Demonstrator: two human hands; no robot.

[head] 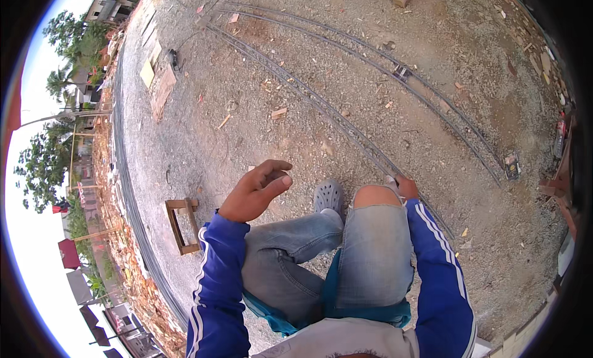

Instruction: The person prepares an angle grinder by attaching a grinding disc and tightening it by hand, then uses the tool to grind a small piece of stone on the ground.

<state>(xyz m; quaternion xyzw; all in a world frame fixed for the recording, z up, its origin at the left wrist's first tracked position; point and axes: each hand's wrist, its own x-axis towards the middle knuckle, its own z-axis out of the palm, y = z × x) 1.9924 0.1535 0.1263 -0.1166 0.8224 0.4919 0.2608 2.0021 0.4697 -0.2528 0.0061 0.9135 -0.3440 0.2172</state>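
Observation:
My left hand is raised over the gravel, left of my bent knees. Its fingers are loosely curled with the thumb apart, and nothing shows in it. Just beyond my right knee, my right hand is at a set of long thin steel bars. The bars run on past it toward my right side. Its fingers are partly hidden, so whether they close around a bar is unclear. A grey clog is on one foot, flat on the ground between the hands.
A second pair of steel bars lies farther right, with a small dark block between them and another block near their end. A small wooden frame stands at left. Long bundled bars run along the left side; board pieces lie nearby.

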